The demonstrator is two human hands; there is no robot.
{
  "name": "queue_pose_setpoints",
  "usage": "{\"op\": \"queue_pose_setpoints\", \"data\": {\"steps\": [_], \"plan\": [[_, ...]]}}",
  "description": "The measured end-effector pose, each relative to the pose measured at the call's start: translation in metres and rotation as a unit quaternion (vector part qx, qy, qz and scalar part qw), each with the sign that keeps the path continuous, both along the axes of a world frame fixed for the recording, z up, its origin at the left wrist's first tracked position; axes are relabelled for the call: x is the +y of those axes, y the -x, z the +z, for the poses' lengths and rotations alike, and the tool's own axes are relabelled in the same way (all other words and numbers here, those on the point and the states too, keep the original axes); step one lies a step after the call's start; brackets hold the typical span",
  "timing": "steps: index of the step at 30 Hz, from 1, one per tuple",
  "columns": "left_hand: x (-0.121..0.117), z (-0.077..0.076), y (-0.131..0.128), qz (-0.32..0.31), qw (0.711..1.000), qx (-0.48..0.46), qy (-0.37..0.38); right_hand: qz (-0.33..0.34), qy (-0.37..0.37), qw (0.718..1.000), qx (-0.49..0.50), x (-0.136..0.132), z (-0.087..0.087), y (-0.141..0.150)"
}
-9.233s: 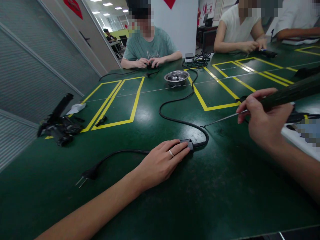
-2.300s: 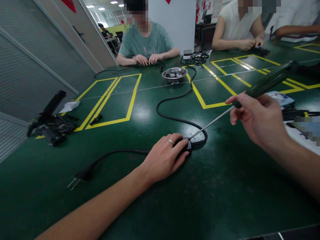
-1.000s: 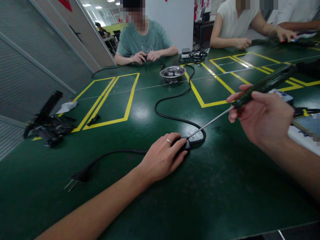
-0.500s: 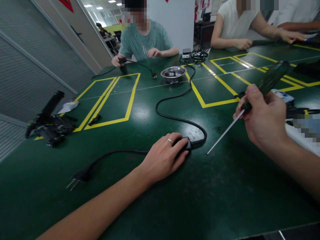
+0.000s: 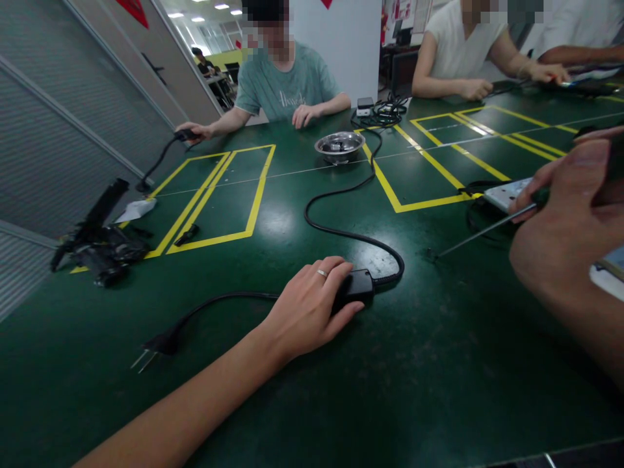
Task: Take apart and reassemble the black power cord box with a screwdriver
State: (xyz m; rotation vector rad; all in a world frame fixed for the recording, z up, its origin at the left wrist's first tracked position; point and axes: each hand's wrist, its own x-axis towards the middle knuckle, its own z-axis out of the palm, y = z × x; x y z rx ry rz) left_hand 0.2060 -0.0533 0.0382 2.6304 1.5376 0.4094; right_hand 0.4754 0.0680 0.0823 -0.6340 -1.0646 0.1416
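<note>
My left hand (image 5: 309,302), a ring on one finger, is closed around the near end of a small black box (image 5: 358,286) lying on the table. A black cord (image 5: 336,229) leaves the box's far end. From the other end, a second cord runs left to a two-pin plug (image 5: 160,341). My right hand (image 5: 570,214) grips a screwdriver (image 5: 482,233) whose handle is largely hidden by the fingers. Its thin shaft slants down to the left, the tip beside tiny dark screw-like pieces (image 5: 429,253) right of the box. Whether it touches them I cannot tell.
A steel bowl (image 5: 340,148) with small parts stands mid-table. Black parts (image 5: 102,253) lie piled at left, coiled cables (image 5: 387,112) at the back. Yellow tape (image 5: 429,206) marks the green table. A white-cased device (image 5: 507,193) sits near my right hand. Co-workers sit opposite.
My right hand has moved right with the screwdriver, its tip shifting away to the small dark pieces. My left hand slid slightly left, uncovering more of the box. A co-worker's hand carried a corded piece left.
</note>
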Motion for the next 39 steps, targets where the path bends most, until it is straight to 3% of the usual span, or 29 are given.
{"op": "queue_pose_setpoints", "data": {"steps": [6, 12, 17, 19, 22, 25, 28, 33, 39], "plan": [[0.002, 0.012, 0.024, -0.008, 0.999, 0.031, 0.040, -0.027, -0.051, 0.998, -0.005, 0.010, -0.005, -0.008], [0.010, 0.018, 0.036, -0.022, 0.994, 0.026, 0.101, -0.021, 0.044, 0.997, -0.052, -0.014, -0.003, 0.006], [0.011, 0.012, 0.035, -0.021, 0.993, -0.027, 0.117, -0.028, 0.035, 0.999, 0.001, -0.009, 0.001, 0.005], [0.010, 0.006, 0.031, -0.014, 0.993, -0.049, 0.102, 0.000, 0.055, 0.998, 0.034, -0.007, 0.004, 0.003], [0.010, -0.004, 0.024, -0.005, 0.995, -0.065, 0.074, 0.102, 0.106, 0.986, 0.079, -0.011, 0.006, 0.005], [0.010, -0.009, 0.019, -0.013, 0.996, -0.071, 0.059, 0.222, 0.190, 0.951, 0.102, -0.022, 0.003, 0.014], [0.011, -0.010, 0.019, -0.018, 0.995, -0.078, 0.054, 0.292, 0.278, 0.908, 0.115, -0.034, -0.006, 0.024], [0.011, -0.008, 0.020, -0.016, 0.995, -0.080, 0.059, 0.352, 0.348, 0.864, 0.096, -0.041, -0.018, 0.030], [0.011, -0.008, 0.018, -0.019, 0.996, -0.069, 0.058, 0.368, 0.354, 0.856, 0.079, -0.040, -0.021, 0.028]]}}
